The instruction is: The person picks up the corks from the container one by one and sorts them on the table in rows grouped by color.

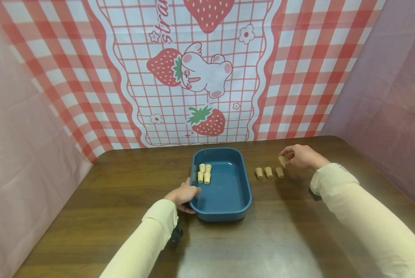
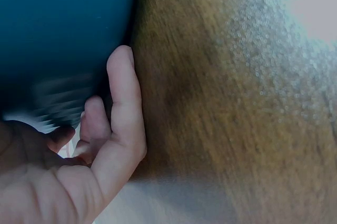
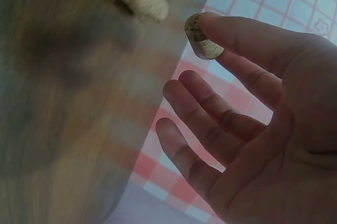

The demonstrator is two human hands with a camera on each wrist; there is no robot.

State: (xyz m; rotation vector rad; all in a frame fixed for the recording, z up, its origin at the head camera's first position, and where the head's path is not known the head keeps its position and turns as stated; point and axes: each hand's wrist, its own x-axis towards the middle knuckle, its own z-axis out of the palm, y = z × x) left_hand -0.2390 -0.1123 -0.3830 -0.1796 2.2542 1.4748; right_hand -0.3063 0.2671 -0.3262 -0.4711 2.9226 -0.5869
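Head view, with clock positions read from the tray's centre and 12 o'clock pointing away from me: the blue rectangular tray [image 1: 228, 189] sits on the wood-grain table [image 1: 280, 247]. My left hand [image 1: 184, 195] grips the tray at 8 o'clock, thumb over the rim, fingers along the outer wall. Four cork stoppers [image 1: 207, 178] lie inside the tray at 10 o'clock, grouped two by two. Three loose cork stoppers [image 1: 268, 172] form a row on the table, outside the tray toward 3 o'clock. My right hand [image 1: 302, 157], at 2 o'clock, pinches a single cork stopper [image 1: 282, 160] just beyond the end of the row farthest from the tray. A strawberry-print gingham cloth [image 1: 294, 77] hangs at 12 o'clock. Left wrist view: the tray wall fills the 10 o'clock area; my fingers lie along it, with tabletop at 3 o'clock. Right wrist view: my thumb and index finger clasp the single cork stopper; the other three fingers extend loosely. Two other corks show at 10 and 11 o'clock from it, the latter cut off by the view's edge.
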